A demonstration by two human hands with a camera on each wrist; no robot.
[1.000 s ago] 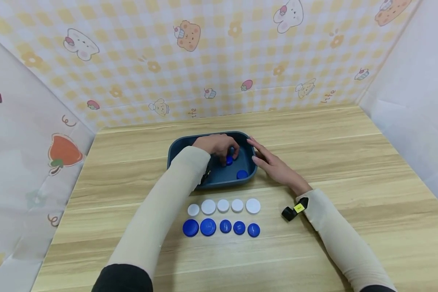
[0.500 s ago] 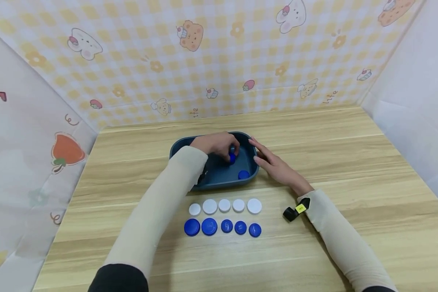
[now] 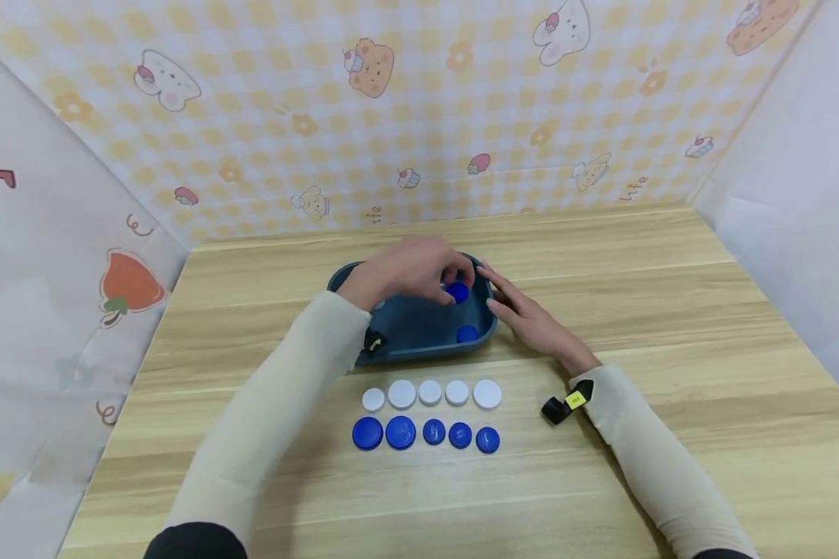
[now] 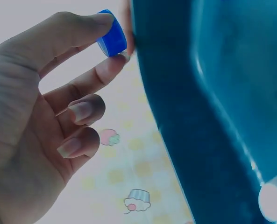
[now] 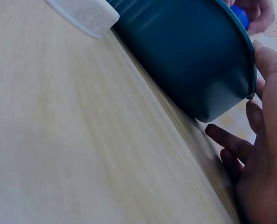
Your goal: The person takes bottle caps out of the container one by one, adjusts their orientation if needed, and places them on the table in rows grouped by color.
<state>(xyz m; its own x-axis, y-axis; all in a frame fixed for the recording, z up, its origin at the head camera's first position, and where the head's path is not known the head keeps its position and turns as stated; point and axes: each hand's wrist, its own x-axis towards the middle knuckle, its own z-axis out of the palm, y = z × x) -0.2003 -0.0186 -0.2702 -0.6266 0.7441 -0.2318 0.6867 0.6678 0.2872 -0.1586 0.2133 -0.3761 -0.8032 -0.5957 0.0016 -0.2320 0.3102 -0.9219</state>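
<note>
Pinching a blue cap between thumb and fingertips, my left hand is raised above the far right part of the dark blue tray; the left wrist view shows the cap held by thumb and forefinger with the other fingers loosely curled. My right hand lies with straight, relaxed fingers against the tray's right wall, holding nothing, and the right wrist view shows its fingertips touching the rim. As I judge it, the sorting is most of the way along: a row of five white caps sits just in front of the tray, and a row of five blue caps lies just in front of that, nearer to me. Left in the tray I can see one more blue cap near the front right corner, and the left wrist view shows a pale cap on the tray floor; my arm hides part of the tray, so more may lie there. For room, the wooden table has open surface to the right of both rows. A small black clip with a yellow tag lies close beside the right sleeve. The patterned backdrop stands well behind the tray.
</note>
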